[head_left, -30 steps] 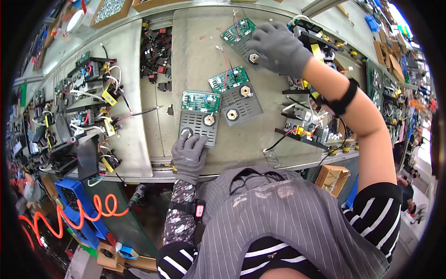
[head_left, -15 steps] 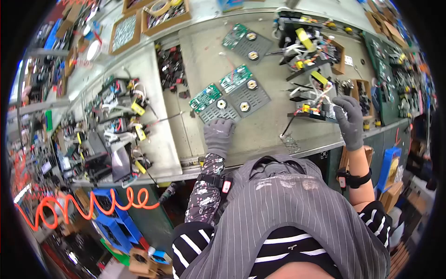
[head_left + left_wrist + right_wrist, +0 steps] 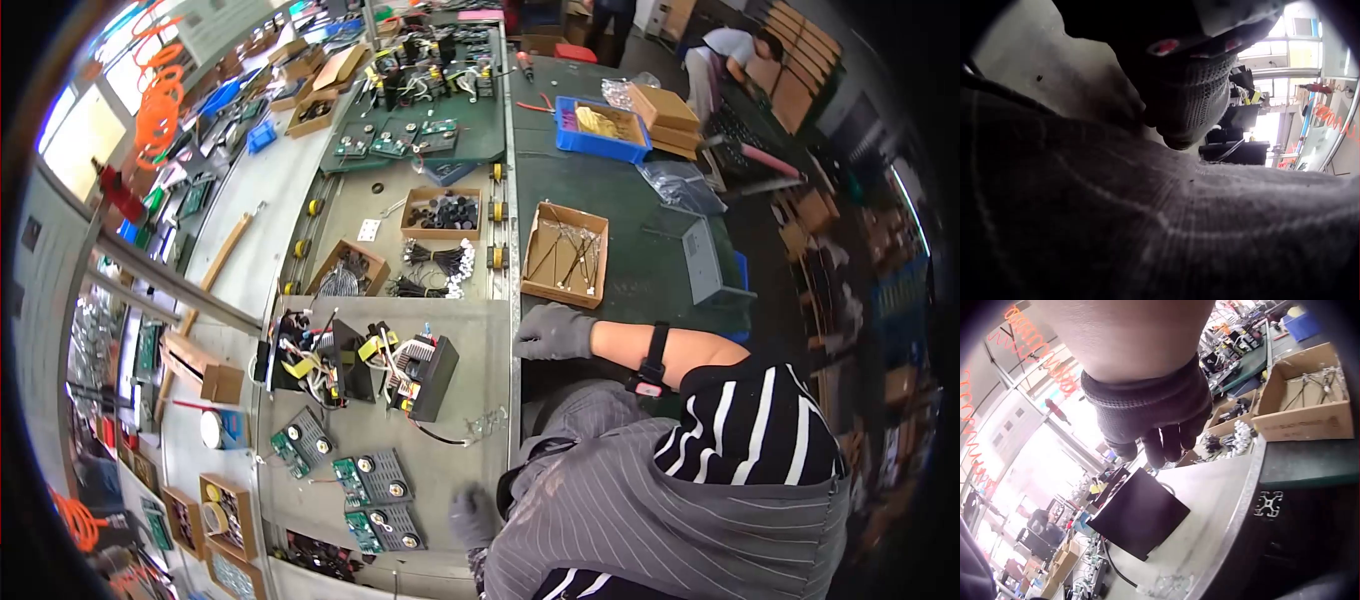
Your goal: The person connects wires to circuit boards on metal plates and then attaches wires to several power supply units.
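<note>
My right hand (image 3: 555, 332), in a grey glove, is over the bench's front edge, just short of an open cardboard box (image 3: 562, 294) of thin dark leads. In the right wrist view its fingers (image 3: 1172, 444) hang loosely bent with nothing between them. The gloved left hand (image 3: 470, 517) is low by the bench edge, close to the striped apron (image 3: 620, 500). Apron cloth fills much of the left wrist view and partly hides that hand (image 3: 1194, 112). Green circuit boards on grey slotted plates (image 3: 372, 478) lie to its left.
Two black wired assemblies (image 3: 425, 380) with heat sinks stand on the bench. Farther along are bundles of white-ended cables (image 3: 440, 262) and a box of black parts (image 3: 441, 230). A blue bin (image 3: 600, 150) sits on the green side table (image 3: 640, 265). Another person (image 3: 722, 60) bends over at back right.
The head view has swung far to the right. My right hand has gone from above the boards to beside the box of leads. My left hand has come off the slotted plate.
</note>
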`<state>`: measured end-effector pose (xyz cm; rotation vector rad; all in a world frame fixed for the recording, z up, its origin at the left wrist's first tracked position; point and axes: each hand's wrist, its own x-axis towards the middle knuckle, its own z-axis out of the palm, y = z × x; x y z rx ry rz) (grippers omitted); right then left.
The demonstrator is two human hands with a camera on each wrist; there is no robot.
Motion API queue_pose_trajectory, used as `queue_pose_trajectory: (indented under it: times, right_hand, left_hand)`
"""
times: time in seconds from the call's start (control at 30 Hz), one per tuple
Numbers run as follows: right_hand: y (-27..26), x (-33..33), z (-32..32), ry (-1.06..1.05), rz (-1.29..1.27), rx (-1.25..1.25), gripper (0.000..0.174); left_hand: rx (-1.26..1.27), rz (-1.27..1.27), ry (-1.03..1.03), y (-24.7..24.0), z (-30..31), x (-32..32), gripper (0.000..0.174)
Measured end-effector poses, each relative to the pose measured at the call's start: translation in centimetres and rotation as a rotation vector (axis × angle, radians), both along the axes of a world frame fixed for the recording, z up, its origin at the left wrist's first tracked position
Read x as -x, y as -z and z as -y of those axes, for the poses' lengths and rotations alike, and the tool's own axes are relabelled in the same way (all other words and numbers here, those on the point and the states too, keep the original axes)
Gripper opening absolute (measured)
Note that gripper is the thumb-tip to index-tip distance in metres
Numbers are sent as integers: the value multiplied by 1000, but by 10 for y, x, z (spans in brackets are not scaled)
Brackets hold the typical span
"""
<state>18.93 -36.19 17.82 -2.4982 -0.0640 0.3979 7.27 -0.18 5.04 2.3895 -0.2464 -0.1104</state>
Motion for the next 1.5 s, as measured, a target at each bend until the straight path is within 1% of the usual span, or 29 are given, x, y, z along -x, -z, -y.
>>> queue_pose_trajectory:
  times: [0.1, 0.17, 0.2, 0.27, 0.33, 0.4, 0.43, 0.47, 0.53, 0.63, 0.67, 0.73, 0.8, 0.87, 0.9, 0.93, 0.97, 1.07, 1.1, 1.13, 1.17, 1.2, 1.23, 1.27, 1.33, 1.37, 1.4, 1.43, 1.5]
  right_hand:
    - [4, 12, 26, 16, -20, 12, 34]
    - [-1, 13, 47, 52, -43, -3, 34]
    - [6, 10, 63, 82, -39, 43, 34]
    - [-13, 0, 91, 201, -147, 57, 36]
    - [-2, -16, 136, 331, 60, -29, 36]
    - [5, -44, 194, 479, 239, -190, 33]
    - [-3, -65, 244, 748, 243, -475, 38]
    - [-8, -77, 279, 1001, 220, -767, 43]
    - [-27, -96, 322, 1266, 320, -856, 42]
    - [-29, -109, 403, 1335, 242, -851, 41]
    - [-24, -112, 426, 1335, 229, -856, 41]
    - [-8, -126, 470, 1355, 250, -673, 32]
    - [22, -138, 536, 1133, 177, -814, 25]
    - [7, -150, 536, 1247, 211, -684, 20]
    - [3, -154, 541, 1200, 172, -664, 20]
    - [-1, -159, 545, 1157, 135, -642, 19]
    - [-13, -162, 542, 1098, 79, -600, 19]
    - [-27, -175, 552, 975, -19, -468, 25]
    - [-38, -178, 554, 874, -67, -271, 25]
    - [-42, -179, 559, 776, -111, -74, 25]
    - [-38, -177, 570, 680, -81, 33, 29]
    - [-48, -177, 578, 401, -113, 359, 35]
    - [-39, -175, 594, 375, -33, 518, 38]
    - [-45, -173, 603, 429, -32, 563, 39]
    - [-56, -174, 614, 401, -76, 650, 37]
    - [-61, -166, 619, 577, -145, 655, 36]
    - [-64, -159, 638, 602, -150, 674, 36]
    - [-58, -155, 657, 666, -162, 687, 37]
    - [-53, -150, 687, 791, -186, 675, 37]
  left_hand:
    - [43, -82, 51, 6, 11, -4, 13]
    - [23, -277, -77, 5, 16, -9, 16]
    - [17, -274, -67, 7, 17, -13, 16]
    - [14, -458, -111, 12, 11, -18, 18]
    - [42, -517, -131, 28, 5, -21, 19]
    - [41, -637, -200, 36, -7, -18, 21]
    - [10, -682, -223, 39, -2, -25, 22]
    - [101, -728, -243, 51, -13, -22, 22]
    - [198, -775, -264, 76, -24, -20, 22]
    - [35, -779, -247, 106, -36, -16, 22]
    - [-25, -783, -246, 113, -39, -15, 22]
    - [-139, -796, -269, 124, -43, -13, 22]
    - [-249, -814, -335, 127, -47, -10, 22]
    - [-311, -867, -401, 33, 22, -35, 25]
    - [-499, -846, -393, -4, 53, -46, 29]
    - [-687, -825, -375, -22, 75, -54, 34]
    - [-694, -841, -397, -27, 86, -58, 34]
    - [-879, -1063, 81, -39, 103, -76, 40]
    - [-929, -1123, 260, -45, 118, -88, 43]
    - [-933, -1124, 266, -52, 135, -101, 43]
    - [-914, -1063, 188, -75, 163, -120, 46]
    - [-893, -995, 125, -94, 187, -135, 50]
    - [-854, -848, 93, -101, 207, -148, 43]
    - [-844, -826, 150, -106, 224, -160, 43]
    - [-656, -437, 129, -103, 250, -187, 34]
    - [-637, -345, 155, -88, 256, -198, 26]
    - [-618, -258, 169, -74, 257, -208, 18]
    - [-601, -197, 231, -67, 261, -221, 19]
    - [-635, -227, 156, -51, 271, -239, 21]
